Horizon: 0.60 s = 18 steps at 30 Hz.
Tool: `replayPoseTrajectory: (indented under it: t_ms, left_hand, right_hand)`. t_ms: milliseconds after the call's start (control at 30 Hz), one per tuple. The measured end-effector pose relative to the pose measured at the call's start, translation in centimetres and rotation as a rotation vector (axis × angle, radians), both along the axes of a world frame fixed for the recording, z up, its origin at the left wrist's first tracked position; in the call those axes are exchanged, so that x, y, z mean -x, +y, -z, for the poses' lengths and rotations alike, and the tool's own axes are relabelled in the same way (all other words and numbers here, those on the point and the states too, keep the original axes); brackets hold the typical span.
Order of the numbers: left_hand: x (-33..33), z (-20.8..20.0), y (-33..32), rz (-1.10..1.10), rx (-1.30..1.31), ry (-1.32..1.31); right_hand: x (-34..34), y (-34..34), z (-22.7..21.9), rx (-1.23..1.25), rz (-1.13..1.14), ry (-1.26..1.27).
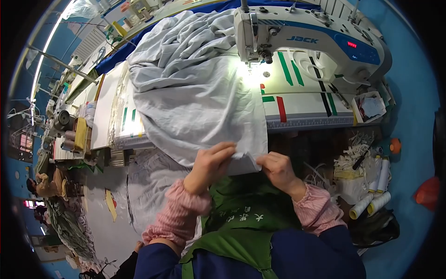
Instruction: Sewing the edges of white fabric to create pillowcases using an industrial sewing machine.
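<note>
A large piece of pale grey-blue fabric (pixel 186 107) spreads over the sewing table and hangs off its front edge toward me. My left hand (pixel 211 165) pinches the fabric near its lower edge. A short way to the right, my right hand (pixel 280 171) grips the corner of that same edge, and a folded strip shows between the two hands. Beyond them stands a white and blue sewing machine (pixel 311 39), its lamp lighting the needle area. The fabric's right side runs up to that lit spot; whether the needle is in it I cannot tell.
Green, red and black tape strips (pixel 281 109) mark the table. At its right end lie tweezers (pixel 339 95) and a small box of scraps (pixel 370 106). Thread cones (pixel 361 206) and scraps sit below right. More fabric (pixel 155 181) hangs below left. A person (pixel 46 186) is at far left.
</note>
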<state>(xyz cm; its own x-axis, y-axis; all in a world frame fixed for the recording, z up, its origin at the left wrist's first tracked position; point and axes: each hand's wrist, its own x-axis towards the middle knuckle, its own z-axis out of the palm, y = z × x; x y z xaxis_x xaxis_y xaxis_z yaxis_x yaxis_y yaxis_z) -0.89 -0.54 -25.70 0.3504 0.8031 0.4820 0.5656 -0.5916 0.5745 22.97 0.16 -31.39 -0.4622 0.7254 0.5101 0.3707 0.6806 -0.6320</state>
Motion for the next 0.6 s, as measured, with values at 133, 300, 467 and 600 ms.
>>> replayPoseTrajectory:
  t_ms: [133,300,467,600]
  left_hand:
    - [0.0,1.8,5.2,-0.021,0.058,0.253]
    - [0.3,2.5,8.7,-0.044,0.017,0.236]
    - [0.6,2.2,11.8,-0.042,0.011,0.182]
    - [1.3,2.4,13.9,-0.012,0.042,0.176]
  right_hand:
    - [0.5,0.2,0.1,0.104,0.008,0.017]
    - [0.4,2.3,-0.2,0.137,0.035,0.003]
    - [0.7,5.0,-1.1,0.100,0.062,0.026]
    - [1.0,6.8,-1.8,0.091,0.095,0.030]
